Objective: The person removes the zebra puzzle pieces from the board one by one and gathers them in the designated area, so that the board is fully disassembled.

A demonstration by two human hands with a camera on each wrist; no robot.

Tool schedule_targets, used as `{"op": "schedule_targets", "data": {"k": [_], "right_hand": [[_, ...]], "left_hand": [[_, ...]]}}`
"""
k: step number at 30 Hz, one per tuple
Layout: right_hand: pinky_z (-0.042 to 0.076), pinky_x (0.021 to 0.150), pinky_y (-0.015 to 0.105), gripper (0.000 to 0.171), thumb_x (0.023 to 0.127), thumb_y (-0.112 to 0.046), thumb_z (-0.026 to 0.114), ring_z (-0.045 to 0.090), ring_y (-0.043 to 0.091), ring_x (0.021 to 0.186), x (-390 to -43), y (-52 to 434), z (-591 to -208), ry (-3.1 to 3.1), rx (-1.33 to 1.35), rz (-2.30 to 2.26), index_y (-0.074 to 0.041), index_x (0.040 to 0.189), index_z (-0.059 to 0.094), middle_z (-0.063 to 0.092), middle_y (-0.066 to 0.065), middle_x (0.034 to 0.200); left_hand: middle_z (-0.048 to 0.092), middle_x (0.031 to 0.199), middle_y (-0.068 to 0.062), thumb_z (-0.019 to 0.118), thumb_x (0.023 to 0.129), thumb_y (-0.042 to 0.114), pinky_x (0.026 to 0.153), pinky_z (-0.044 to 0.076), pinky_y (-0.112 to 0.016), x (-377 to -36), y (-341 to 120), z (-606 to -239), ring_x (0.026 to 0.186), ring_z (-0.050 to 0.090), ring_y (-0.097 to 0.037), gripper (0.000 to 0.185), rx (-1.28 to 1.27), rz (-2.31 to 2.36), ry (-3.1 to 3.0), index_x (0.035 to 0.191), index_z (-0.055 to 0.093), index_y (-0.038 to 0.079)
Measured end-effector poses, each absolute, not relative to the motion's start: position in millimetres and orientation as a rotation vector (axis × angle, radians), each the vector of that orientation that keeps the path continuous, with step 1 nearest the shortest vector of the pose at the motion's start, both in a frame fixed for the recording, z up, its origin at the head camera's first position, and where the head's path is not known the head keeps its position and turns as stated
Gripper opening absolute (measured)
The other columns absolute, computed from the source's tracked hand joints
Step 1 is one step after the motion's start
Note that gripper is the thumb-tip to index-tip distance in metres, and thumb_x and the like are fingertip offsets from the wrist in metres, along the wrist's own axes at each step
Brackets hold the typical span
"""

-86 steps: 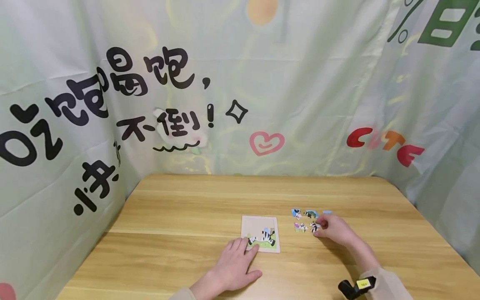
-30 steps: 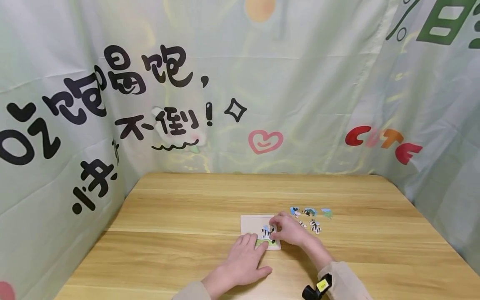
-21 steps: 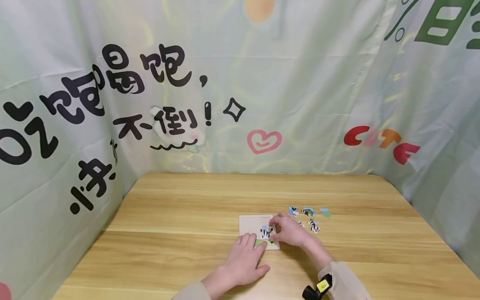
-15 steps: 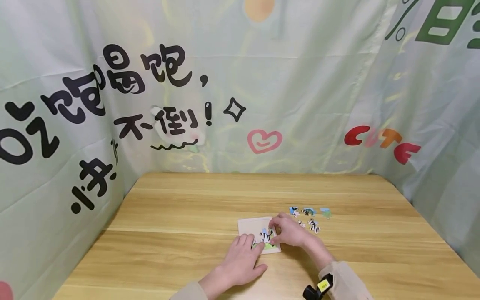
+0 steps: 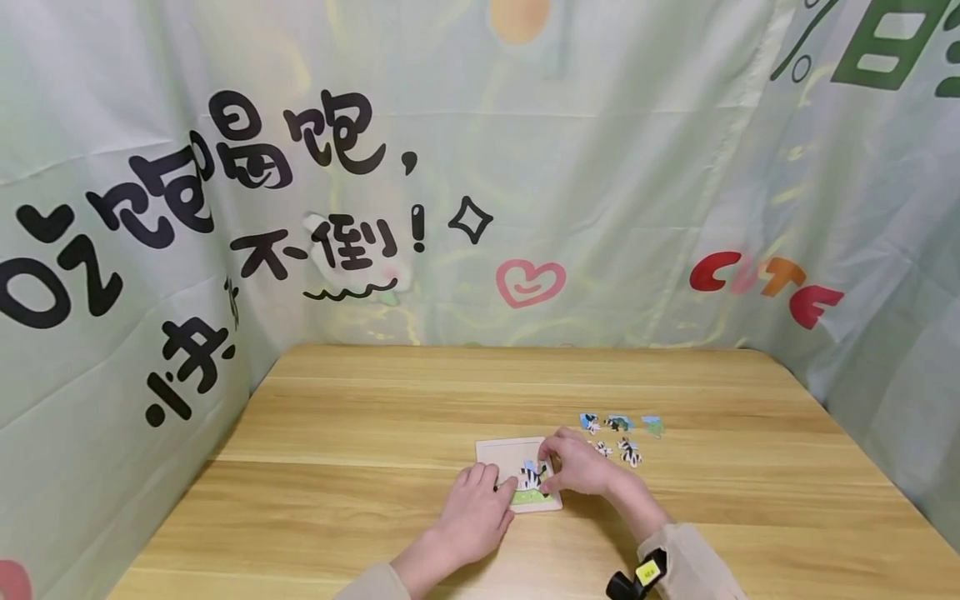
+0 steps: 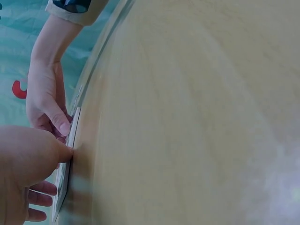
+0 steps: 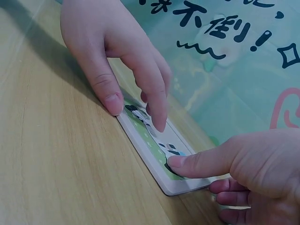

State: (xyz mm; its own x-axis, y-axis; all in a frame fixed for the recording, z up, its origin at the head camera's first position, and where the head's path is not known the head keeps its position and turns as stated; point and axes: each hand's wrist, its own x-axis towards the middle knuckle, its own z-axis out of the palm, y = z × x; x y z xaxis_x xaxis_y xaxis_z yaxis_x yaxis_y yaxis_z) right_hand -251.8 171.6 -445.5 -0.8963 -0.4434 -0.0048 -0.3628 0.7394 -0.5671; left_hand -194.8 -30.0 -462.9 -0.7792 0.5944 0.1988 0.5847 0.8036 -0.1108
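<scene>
- Sleeves (image 5: 693, 557), pale in colour, enter from the near side; a black device (image 5: 637, 575) bearing a yellow label sits at the right wrist.
- Left hand (image 5: 471, 515) grasps the tray (image 5: 498, 450) at its left end: the thumb is against the near edge, the other fingers are bent over the top.
- Tray lies at a slight slant on the table (image 5: 360, 433), within a raised pale rim. Contents: fitted pieces (image 5: 531, 496) showing green ground along the near side, with zebra stripes and a patch of blue in the right half. Bare base is visible across the far left part; the near left corner is covered by the left hand.
- Right hand (image 5: 581, 468) pinches a zebra piece (image 5: 546, 469) at the tray's right side with thumb and forefinger; whether that piece is fully seated cannot be told.
- Near row (image 5: 630, 452), outside the tray and to its right: two loose striped pieces.
- Far row (image 5: 618, 423), just beyond: three loose pieces with blue or green backgrounds, set apart from one another.
- Curtain (image 5: 615, 183), pale green, stands behind the table, printed with black characters, a pink heart (image 5: 530, 283) and the word "CUTE".
</scene>
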Motion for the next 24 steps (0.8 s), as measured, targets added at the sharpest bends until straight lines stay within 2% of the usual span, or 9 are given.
{"op": "schedule_targets", "data": {"k": [12,24], "right_hand": [[0.040,0.079,0.040,0.031,0.063,-0.021,0.084,0.043,0.020,0.090,-250.1,170.5,-443.6,2.858,-0.637,-0.827,-0.012,0.084,0.062,0.050,0.000,0.091],[0.039,0.077,0.038,0.030,0.063,-0.021,0.084,0.043,0.019,0.088,-251.6,169.9,-445.8,2.871,-0.579,-0.825,-0.013,0.083,0.062,0.049,-0.002,0.089]], "left_hand": [[0.054,0.108,-0.008,0.060,0.087,0.032,0.090,0.042,-0.037,-195.6,-31.5,-463.0,0.102,0.047,-0.021,0.037,-0.923,0.078,-2.724,0.121,0.059,0.017],[0.050,0.127,-0.012,0.050,0.090,0.048,0.098,0.037,-0.042,-183.1,-29.1,-462.7,0.118,0.044,-0.026,0.049,-1.044,-0.003,-2.794,0.130,0.053,0.019]]}}
